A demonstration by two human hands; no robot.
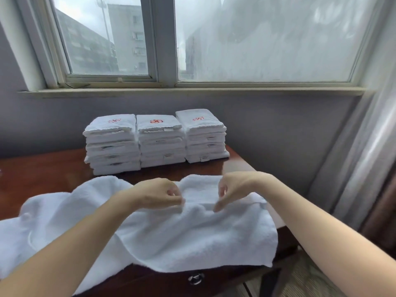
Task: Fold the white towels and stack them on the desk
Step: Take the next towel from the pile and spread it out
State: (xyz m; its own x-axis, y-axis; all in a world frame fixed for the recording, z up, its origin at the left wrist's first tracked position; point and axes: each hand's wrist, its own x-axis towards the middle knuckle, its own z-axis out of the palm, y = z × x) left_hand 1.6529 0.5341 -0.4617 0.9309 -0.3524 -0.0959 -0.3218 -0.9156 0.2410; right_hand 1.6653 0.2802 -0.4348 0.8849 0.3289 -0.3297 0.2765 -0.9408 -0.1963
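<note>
So the worktop [42, 168] is a glossy reddish-brown wood one, with a metal ring pull [196, 278] on its near front face. At the far side sit three piles of folded white towels in a row: left stack [111, 146], middle stack [160, 144] and right stack [204, 138], pushed up against each other, each top towel showing a red emblem. The left one sits a bit nearer than the others. Across the near part lies a loose towel [192, 236], white, rumpled, unfolded, and hanging over the near edge.
</note>
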